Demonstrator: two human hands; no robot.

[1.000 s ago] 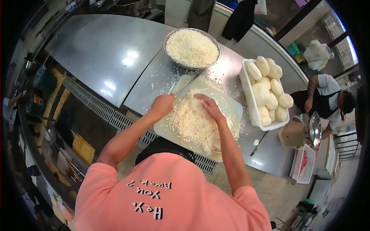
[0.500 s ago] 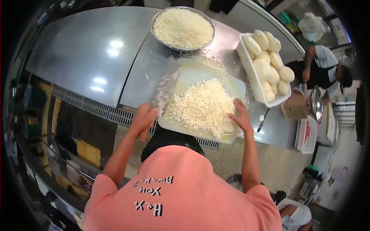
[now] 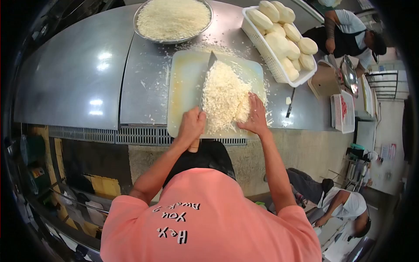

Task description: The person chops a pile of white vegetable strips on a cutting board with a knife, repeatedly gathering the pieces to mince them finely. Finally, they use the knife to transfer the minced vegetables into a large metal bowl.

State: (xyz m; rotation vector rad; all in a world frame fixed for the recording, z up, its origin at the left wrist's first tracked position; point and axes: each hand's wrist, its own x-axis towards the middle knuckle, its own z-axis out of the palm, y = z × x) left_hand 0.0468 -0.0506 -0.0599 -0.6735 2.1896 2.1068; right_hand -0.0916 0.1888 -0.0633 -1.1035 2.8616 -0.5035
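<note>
Left hand (image 3: pixel 191 127) closed round kitchen knife (image 3: pixel 211 62), blade along left edge of chopped white vegetable (image 3: pixel 221 89) on cutting board (image 3: pixel 184 72). Right hand (image 3: pixel 257 117) part-spread at pile's right. Judgement: curl fingertips, keep blade low, gather strays.

The head-worn camera looked from above, forward and steeply down — the pink shirt (image 3: pixel 209 218) filled the near edge, at close range. The cutting board (image 3: pixel 183 83) lay mid-view, the bowl (image 3: pixel 172 22) at the far edge. Coverage was wide — straight edges bowed, and dark curved borders closed the left and right corners.
</note>
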